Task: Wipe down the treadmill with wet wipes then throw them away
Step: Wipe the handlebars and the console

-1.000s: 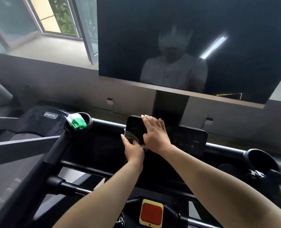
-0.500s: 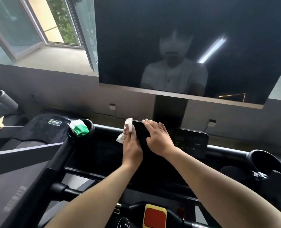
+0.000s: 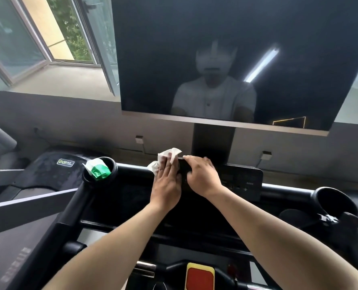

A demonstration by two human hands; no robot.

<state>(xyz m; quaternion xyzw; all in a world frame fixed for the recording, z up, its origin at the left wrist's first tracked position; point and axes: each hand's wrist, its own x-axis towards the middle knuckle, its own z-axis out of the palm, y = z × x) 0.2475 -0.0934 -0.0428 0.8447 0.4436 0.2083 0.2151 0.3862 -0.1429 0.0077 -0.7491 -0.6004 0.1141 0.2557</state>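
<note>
Where the panel (image 3: 243,178) ends at left, left hand (image 3: 166,181), fingers straight, presses wipe (image 3: 169,156) on it; right hand (image 3: 202,176) curls over its top edge. Logo (image 3: 65,162) on next treadmill (image 3: 46,176): illegible.

There is one camera, on the person's head. It looks forward and down at the treadmill's control panel (image 3: 243,181), close up, with the big dark screen (image 3: 174,49) just behind it.
</note>
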